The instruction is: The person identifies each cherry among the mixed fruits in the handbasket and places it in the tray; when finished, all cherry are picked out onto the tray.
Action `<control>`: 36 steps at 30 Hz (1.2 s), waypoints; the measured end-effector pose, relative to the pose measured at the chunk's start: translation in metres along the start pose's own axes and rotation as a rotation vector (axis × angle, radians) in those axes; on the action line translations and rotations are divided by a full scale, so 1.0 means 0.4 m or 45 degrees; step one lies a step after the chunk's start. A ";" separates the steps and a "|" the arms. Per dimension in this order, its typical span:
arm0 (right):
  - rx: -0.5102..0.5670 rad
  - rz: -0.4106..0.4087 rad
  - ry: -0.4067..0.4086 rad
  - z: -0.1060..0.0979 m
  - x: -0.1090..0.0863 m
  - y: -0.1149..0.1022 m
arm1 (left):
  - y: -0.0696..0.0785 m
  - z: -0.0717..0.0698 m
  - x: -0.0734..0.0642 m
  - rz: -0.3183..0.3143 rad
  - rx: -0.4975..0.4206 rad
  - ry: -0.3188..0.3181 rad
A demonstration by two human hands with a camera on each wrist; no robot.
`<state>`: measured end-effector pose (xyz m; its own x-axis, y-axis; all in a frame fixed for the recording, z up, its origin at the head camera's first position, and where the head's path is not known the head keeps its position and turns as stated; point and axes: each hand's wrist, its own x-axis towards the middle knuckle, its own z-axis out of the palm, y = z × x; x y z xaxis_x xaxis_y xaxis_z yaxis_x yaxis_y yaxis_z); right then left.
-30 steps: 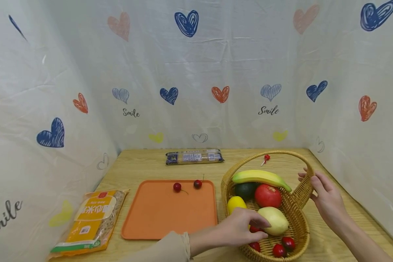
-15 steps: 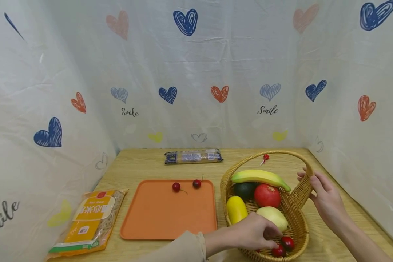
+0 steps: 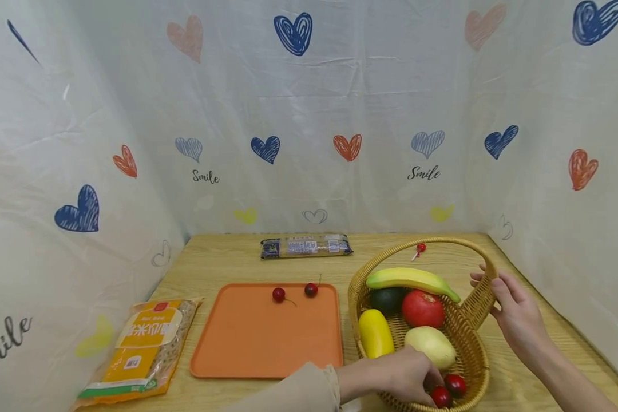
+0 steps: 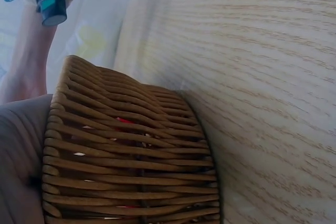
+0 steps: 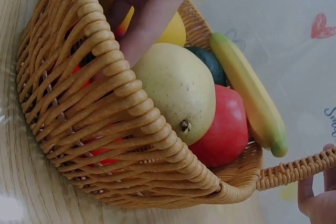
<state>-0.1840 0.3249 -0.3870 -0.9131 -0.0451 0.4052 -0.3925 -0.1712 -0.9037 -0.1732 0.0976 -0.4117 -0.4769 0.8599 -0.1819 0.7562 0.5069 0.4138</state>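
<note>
My left hand point(image 3: 409, 375) reaches over the near left rim into the wicker basket point(image 3: 471, 357). Its fingertips overlap the left edge of a dark red, plum-like fruit point(image 3: 440, 396); another point(image 3: 455, 385) lies just beyond. Their tips are partly hidden, so I cannot tell whether they pinch it. The right wrist view shows this hand point(image 5: 149, 11) beside the pale yellow-green melon point(image 5: 176, 90). With thumb in front and fingers behind, my right hand point(image 3: 520, 315) grips the basket handle point(image 3: 480, 300) at its right base. A yellow-green banana point(image 3: 412, 278), a pomegranate point(image 3: 423, 309) and a yellow oblong fruit point(image 3: 376, 333) share the basket.
An orange tray point(image 3: 265, 343) bearing two stemmed cherries point(image 3: 278, 294) lies left of the basket. Further left is a yellow grain bag point(image 3: 141, 349). A long packet point(image 3: 306, 246) and a red lollipop point(image 3: 420, 248) lie at the back. A dark green fruit point(image 3: 388, 300) sits under the banana.
My left hand has moved right inside the basket, from beside the melon toward the dark red fruits, uncovering the yellow fruit. My right hand stays on the handle.
</note>
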 end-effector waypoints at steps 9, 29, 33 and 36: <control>-0.060 0.018 0.008 0.002 0.001 -0.007 | 0.013 -0.001 0.018 0.028 0.107 -0.070; -0.060 0.026 0.009 0.007 -0.003 -0.007 | 0.007 -0.004 0.018 0.093 0.027 -0.153; -0.047 0.029 0.009 0.004 -0.003 -0.006 | 0.002 -0.007 0.008 0.140 -0.008 -0.106; -0.054 0.031 0.005 0.002 -0.002 -0.006 | 0.000 -0.010 0.000 0.178 -0.004 -0.067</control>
<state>-0.1821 0.3245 -0.3851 -0.9229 -0.0448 0.3824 -0.3743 -0.1278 -0.9184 -0.1750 0.0975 -0.4083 -0.3425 0.9242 -0.1689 0.8121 0.3816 0.4415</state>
